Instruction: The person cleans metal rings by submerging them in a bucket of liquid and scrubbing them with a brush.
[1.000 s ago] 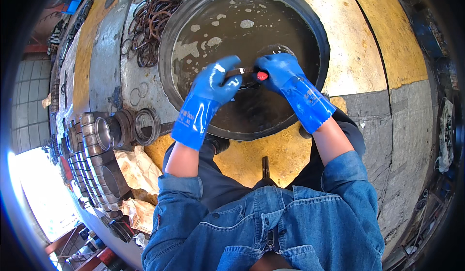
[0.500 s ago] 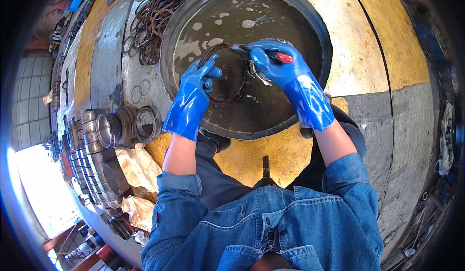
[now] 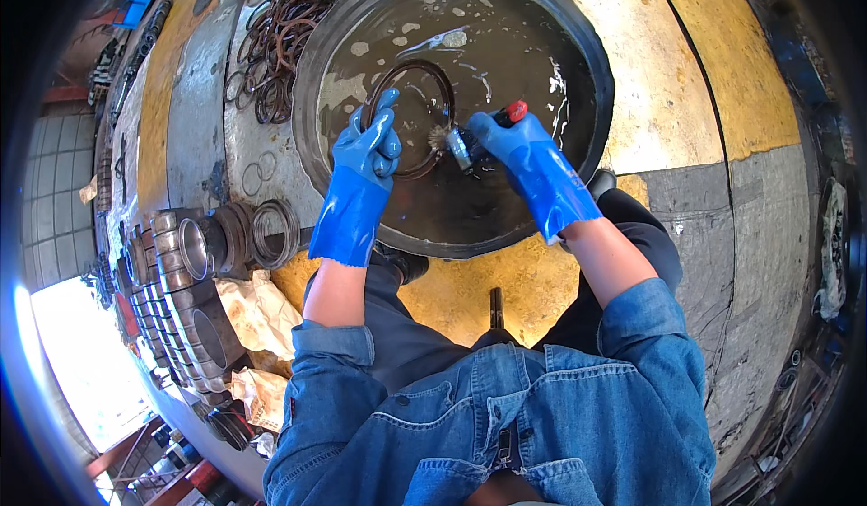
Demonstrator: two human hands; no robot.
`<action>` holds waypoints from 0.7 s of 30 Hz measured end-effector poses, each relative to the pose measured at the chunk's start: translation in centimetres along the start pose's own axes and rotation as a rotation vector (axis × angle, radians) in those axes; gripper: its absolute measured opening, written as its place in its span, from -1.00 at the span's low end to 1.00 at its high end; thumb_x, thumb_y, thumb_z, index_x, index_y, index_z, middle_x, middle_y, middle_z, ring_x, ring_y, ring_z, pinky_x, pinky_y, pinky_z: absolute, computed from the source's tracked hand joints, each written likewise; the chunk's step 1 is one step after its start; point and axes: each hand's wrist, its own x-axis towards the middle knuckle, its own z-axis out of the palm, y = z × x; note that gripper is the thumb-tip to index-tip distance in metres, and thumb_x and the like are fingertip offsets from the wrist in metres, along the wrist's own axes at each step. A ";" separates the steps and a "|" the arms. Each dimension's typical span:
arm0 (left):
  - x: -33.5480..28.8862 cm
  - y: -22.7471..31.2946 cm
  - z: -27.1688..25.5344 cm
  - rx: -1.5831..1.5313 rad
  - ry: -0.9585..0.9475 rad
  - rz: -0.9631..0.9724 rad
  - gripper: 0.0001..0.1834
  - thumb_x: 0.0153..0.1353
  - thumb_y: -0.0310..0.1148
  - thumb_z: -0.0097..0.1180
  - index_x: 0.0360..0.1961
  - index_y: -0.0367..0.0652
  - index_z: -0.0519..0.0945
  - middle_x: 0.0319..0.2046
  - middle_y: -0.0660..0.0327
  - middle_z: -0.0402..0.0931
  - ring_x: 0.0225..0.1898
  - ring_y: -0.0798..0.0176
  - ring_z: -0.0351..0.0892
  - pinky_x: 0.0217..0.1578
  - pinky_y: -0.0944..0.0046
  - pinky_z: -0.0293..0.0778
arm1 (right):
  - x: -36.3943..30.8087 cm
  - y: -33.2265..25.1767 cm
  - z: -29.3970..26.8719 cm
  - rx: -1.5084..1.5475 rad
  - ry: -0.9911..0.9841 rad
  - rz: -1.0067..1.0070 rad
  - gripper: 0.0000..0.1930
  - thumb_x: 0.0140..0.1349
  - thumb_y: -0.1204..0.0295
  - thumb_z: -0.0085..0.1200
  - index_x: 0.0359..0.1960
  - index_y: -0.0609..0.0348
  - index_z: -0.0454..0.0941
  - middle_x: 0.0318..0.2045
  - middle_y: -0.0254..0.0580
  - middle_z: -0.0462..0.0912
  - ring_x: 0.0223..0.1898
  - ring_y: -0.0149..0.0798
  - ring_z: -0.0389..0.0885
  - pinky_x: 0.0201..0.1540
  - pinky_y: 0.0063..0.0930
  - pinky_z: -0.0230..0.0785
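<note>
A dark brown metal ring (image 3: 446,83) is held over a round black tub (image 3: 304,117) of murky water. Closed around the ring's left side is my left hand (image 3: 368,147), in a blue rubber glove. My right hand (image 3: 515,140), gloved the same way, grips a brush (image 3: 460,147) with a red-ended handle and a metal collar. The brush's pale bristles touch the ring's right side. Part of the ring's left edge is hidden behind my left fingers. Foam patches and bright ripples lie on the water.
A heap of brown rings (image 3: 291,32) lies left of the tub. Nearer, metal cylinders (image 3: 181,271) stand in rows beside stacked rings (image 3: 274,233) and brown paper (image 3: 257,312). My legs straddle the tub's near side, over a yellow floor (image 3: 452,298).
My right hand has lowered the brush from the ring's top to its right side, turning its red end upward. The ring has tilted and shows more of its face. Ripples have spread.
</note>
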 end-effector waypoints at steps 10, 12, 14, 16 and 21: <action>0.3 -1.1 1.3 0.285 0.170 0.091 -0.64 0.41 -0.37 0.24 0.20 -0.15 0.66 -0.60 0.33 0.53 -0.74 0.55 0.27 -0.70 0.51 0.11 | -1.6 -0.5 -0.3 -0.260 -0.079 -0.369 -0.79 0.30 0.23 0.22 -0.26 0.09 0.71 -0.36 0.05 0.72 -0.32 0.03 0.70 -0.23 -0.18 0.55; 0.2 -1.2 1.3 0.310 0.152 0.073 -0.65 0.41 -0.36 0.25 0.18 -0.14 0.67 -0.60 0.34 0.54 -0.74 0.55 0.28 -0.70 0.52 0.12 | -1.2 -1.8 0.1 -0.216 -0.007 -0.345 -0.81 0.30 0.23 0.23 -0.23 0.05 0.73 -0.32 0.03 0.74 -0.28 0.08 0.73 -0.22 -0.14 0.57; 0.1 -1.4 1.3 0.344 0.126 0.049 -0.65 0.41 -0.35 0.25 0.18 -0.14 0.67 -0.61 0.34 0.55 -0.74 0.55 0.29 -0.70 0.51 0.12 | -1.3 -2.2 0.0 -0.185 0.132 -0.700 -0.81 0.30 0.22 0.22 -0.20 0.00 0.74 -0.29 -0.02 0.76 -0.24 0.09 0.74 -0.20 -0.11 0.59; 0.0 -1.6 1.4 0.353 0.078 0.045 -0.64 0.40 -0.34 0.25 0.19 -0.14 0.67 -0.63 0.35 0.55 -0.73 0.55 0.31 -0.70 0.50 0.12 | -0.2 -1.8 -0.2 -0.373 0.233 -0.863 -0.77 0.28 0.15 0.24 -0.16 -0.06 0.77 -0.26 -0.08 0.77 -0.24 0.11 0.74 -0.16 -0.12 0.60; 0.0 -1.4 1.3 0.377 -0.023 0.053 -0.64 0.38 -0.33 0.26 0.17 -0.12 0.68 -0.62 0.35 0.56 -0.68 0.50 0.43 -0.67 0.48 0.20 | 0.6 -0.7 -0.2 -0.366 0.061 -0.354 -0.76 0.29 0.18 0.19 -0.17 -0.01 0.77 -0.35 -0.07 0.75 -0.36 -0.11 0.73 -0.22 -0.23 0.56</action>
